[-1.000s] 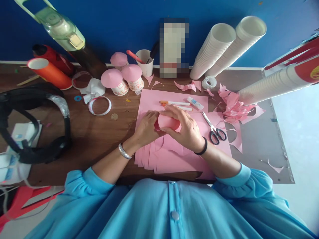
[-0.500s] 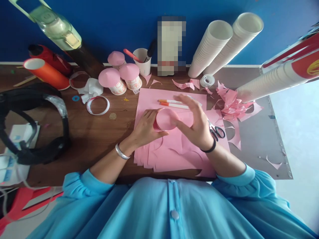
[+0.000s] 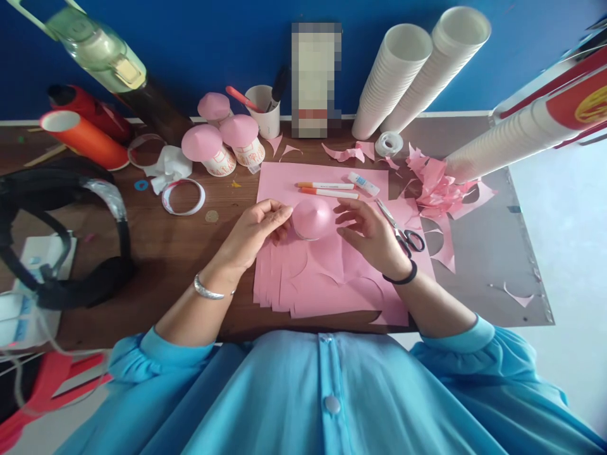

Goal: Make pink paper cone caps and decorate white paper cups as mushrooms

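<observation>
A pink paper cone (image 3: 317, 213) stands point up in the middle of the desk, and a sliver of pale rim shows under its near edge. My left hand (image 3: 258, 230) is at its left side, thumb and forefinger pinched together right by the cone's edge. Whether the paper's rim is between those fingertips is hidden. To the right, my right hand (image 3: 367, 235) has its fingers apart and bent toward the cone, holding nothing. Beneath lie stacked pink paper sheets (image 3: 279, 278), some with curved cuts.
Scissors (image 3: 401, 230), orange-and-white pens (image 3: 327, 189) and a small white tube (image 3: 364, 184) lie on the paper. Cone-topped cups (image 3: 218, 163) stand back left. Stacked white cups (image 3: 396, 76), a tape roll (image 3: 389, 145) and pink scraps (image 3: 439, 189) are to the right. Headphones (image 3: 121, 221) rest far left.
The pink piece now shows its cone point upward. My left hand has drawn back left from around it, and my right hand has come off it and lowered to its right side.
</observation>
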{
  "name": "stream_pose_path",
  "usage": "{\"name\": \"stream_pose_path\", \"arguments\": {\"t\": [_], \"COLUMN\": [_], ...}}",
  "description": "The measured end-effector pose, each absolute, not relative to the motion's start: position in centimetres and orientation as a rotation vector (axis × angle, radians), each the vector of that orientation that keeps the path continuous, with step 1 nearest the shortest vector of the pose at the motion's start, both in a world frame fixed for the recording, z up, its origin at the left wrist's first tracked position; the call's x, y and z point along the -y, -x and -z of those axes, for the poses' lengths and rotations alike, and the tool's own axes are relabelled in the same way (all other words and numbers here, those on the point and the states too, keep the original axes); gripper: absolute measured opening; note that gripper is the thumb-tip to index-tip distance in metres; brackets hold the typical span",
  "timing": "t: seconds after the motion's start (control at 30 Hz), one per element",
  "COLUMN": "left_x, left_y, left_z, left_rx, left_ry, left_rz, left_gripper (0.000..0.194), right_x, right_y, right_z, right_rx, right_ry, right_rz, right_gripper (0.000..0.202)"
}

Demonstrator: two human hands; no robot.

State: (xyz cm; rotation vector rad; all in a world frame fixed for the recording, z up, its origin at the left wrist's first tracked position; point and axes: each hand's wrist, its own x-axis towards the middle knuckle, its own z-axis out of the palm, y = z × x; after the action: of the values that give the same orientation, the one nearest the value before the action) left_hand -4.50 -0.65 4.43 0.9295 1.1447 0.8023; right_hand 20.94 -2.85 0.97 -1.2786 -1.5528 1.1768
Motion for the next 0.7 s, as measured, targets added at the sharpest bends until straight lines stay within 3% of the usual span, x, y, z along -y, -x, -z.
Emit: {"name": "stream_pose_path", "arguments": {"t": [0.27,0.7], "left_x": [0.7,0.9], "left_y": [3.3,3.3], "left_z": [-4.4,-3.1], "left_rx": [-1.116,-1.049], "left_ry": [-0.822,-0.746], "left_rz": [-0.764,-0.773], "left_gripper": [0.052,0.041], "right_x": [2.8,2.1], "right_y": [-20.3,-19.1], "right_z": [-1.7,-2.8], "right_rx": [1.242,1.012], "right_ry": [1.216,1.232], "right_rz": [-1.549,-1.684], "right_gripper": [0.039,0.047]}}
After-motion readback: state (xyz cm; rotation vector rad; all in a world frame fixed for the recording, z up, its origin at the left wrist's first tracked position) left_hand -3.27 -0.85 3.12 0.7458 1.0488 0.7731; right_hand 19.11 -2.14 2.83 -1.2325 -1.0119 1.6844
